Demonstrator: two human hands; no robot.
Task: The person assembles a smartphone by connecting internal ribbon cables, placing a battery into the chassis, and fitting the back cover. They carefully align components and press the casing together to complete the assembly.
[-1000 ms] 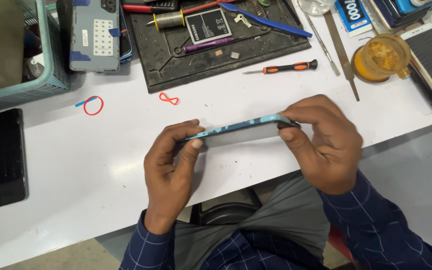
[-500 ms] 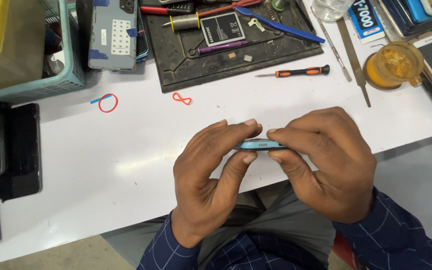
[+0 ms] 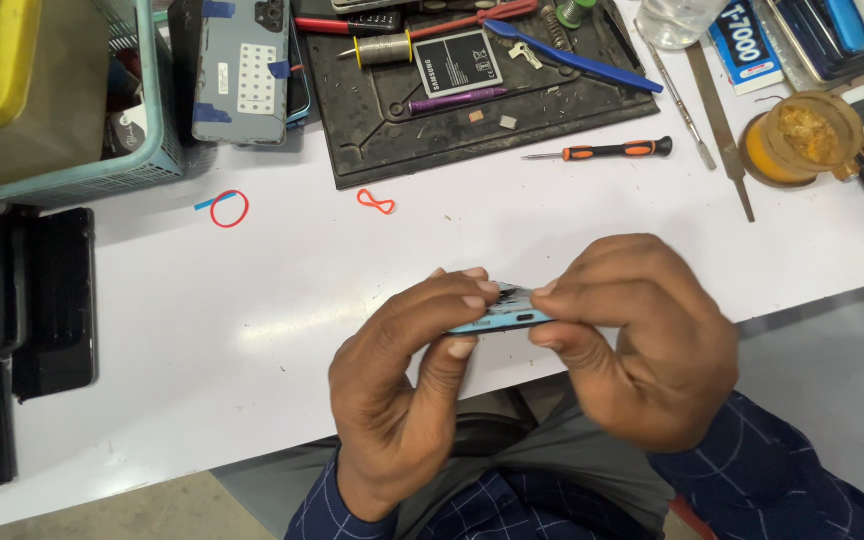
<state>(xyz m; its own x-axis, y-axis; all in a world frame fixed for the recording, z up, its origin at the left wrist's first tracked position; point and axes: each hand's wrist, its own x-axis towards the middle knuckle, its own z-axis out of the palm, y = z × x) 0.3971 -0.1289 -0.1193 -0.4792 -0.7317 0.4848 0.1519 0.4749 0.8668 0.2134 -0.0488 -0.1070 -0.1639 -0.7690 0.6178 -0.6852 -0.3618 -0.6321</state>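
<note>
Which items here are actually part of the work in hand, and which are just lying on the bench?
In use:
light blue phone, seen edge-on
left hand and right hand, both pinching it

Lying about:
orange-handled screwdriver
black work mat with battery
blue pry tool
red rubber bands
amber jar
metal file

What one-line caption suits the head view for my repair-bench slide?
Both hands, left hand and right hand, pinch a light-blue phone edge-on above the white table.

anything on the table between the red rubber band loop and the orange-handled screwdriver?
Head view: between the red rubber band and the screwdriver lies a twisted orange rubber band; otherwise bare white table.
</note>
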